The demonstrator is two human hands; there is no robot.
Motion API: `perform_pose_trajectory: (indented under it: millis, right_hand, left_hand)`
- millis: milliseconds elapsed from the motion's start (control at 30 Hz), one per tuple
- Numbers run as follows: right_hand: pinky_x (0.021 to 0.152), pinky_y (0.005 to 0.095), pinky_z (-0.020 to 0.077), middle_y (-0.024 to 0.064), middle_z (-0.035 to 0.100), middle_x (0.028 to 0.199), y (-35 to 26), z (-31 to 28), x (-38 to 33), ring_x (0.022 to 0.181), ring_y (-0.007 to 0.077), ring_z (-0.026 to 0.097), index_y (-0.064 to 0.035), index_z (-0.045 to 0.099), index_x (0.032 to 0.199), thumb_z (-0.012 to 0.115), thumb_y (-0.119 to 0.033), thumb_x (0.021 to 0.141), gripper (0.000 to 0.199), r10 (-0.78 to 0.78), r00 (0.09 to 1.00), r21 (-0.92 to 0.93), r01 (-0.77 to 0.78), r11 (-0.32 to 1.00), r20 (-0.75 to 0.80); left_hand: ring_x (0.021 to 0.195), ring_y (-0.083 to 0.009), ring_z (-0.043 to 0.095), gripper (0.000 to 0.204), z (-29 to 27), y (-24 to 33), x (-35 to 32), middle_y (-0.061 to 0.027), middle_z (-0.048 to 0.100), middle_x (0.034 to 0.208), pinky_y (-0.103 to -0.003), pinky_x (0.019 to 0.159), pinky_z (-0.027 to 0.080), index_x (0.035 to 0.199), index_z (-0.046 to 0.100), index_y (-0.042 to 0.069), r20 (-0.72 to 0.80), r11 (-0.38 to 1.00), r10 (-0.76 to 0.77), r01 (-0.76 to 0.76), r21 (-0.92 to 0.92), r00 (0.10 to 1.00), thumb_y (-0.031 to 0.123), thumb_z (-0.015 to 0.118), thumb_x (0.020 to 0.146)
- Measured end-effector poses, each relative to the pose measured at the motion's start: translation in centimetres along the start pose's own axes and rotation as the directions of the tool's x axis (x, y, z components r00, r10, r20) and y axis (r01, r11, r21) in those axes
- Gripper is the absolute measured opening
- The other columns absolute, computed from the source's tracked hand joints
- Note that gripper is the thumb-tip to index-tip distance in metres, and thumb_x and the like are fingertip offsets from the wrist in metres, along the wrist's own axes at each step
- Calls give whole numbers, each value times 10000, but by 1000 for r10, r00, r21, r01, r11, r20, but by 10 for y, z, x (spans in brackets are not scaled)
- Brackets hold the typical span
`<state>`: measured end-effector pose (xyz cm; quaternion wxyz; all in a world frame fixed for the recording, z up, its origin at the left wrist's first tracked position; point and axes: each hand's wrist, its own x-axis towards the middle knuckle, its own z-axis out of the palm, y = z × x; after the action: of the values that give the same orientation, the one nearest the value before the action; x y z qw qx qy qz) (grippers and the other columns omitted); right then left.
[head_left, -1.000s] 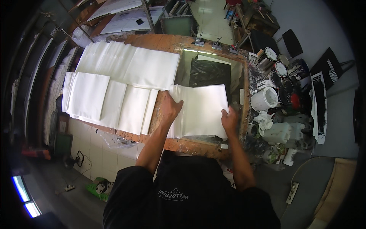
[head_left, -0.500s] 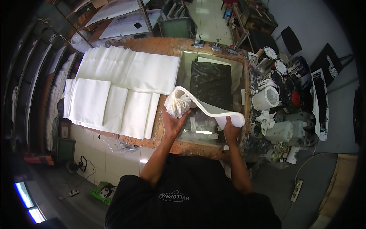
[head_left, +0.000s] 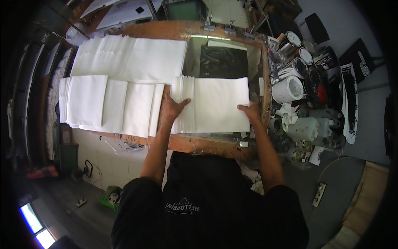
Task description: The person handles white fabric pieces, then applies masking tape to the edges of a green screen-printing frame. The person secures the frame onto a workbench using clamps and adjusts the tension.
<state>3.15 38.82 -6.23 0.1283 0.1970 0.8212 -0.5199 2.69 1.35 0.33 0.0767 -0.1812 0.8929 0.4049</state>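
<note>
A stack of thin white sheets (head_left: 222, 103) lies flat between my hands, low over the glass-like panel on the table. Its left edge is fanned into several thin layers. My left hand (head_left: 173, 108) grips that fanned side, thumb on top, with the fingers partly hidden at the edge. On the opposite edge, my right hand (head_left: 251, 113) pinches the stack with its thumb above and its fingers mostly out of sight. Just left of my left hand are overlapping smaller white stacks (head_left: 139, 108); a larger white stack (head_left: 159, 60) lies behind them.
A black sheet (head_left: 224, 62) lies on the panel beyond the held stack. Metal clamps (head_left: 209, 25) line the table's far edge. Paint cans (head_left: 287, 89) and a translucent jug (head_left: 302, 130) crowd the right side. A rack (head_left: 39, 99) stands at the left.
The stack was bent in a wave and raised on edge; now it lies flat. My hands have turned, with thumbs on top. The whole view has shifted slightly.
</note>
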Motion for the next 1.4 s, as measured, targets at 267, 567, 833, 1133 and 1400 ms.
perform_pose_trajectory:
  millis: [267,567,833,1133,1400]
  right_hand:
    - [747,361,568,235,748,960,-35,14,-25,837,311,735,88,686,1119,750,-279,897,434,-172,970,-341,106,934,-170]
    - [933,354,527,171,716,1098,-75,6,-123,1040,237,697,86,639,1210,625,28,944,273,-630,639,66,723,687,-442]
    - [743,409,573,216,745,926,-49,3,-80,820,338,739,67,702,1050,710,-227,962,307,-562,769,-163,539,827,-305]
    - [677,410,546,222,728,852,-88,-36,-28,734,291,712,106,706,952,743,-163,833,296,-163,985,-200,173,964,63]
    - [742,381,554,183,714,964,14,-17,44,808,260,681,113,644,1096,844,-155,702,516,-35,998,-169,43,985,47]
  left_hand:
    - [1385,-453,436,1278,14,21,-15,-310,401,1497,-507,1148,406,1564,139,-43,-14,981,54,-51,186,998,319,961,655]
    - [1429,-481,351,1323,3,73,-68,-368,293,1535,-537,1196,329,1581,30,-56,-595,959,230,-283,3,770,285,948,692]
    - [1317,-413,464,1158,42,31,-54,-299,410,1436,-488,1122,383,1486,265,-69,-366,914,145,-266,-308,919,306,969,646]
    - [997,-411,688,1088,-12,64,-57,-279,686,1067,-475,901,562,1524,164,-91,-164,996,40,-52,-66,986,175,859,731]
    - [1287,-390,559,1132,33,-1,-24,-271,535,1411,-454,1059,482,1512,262,-69,-59,973,-228,230,24,972,373,893,683]
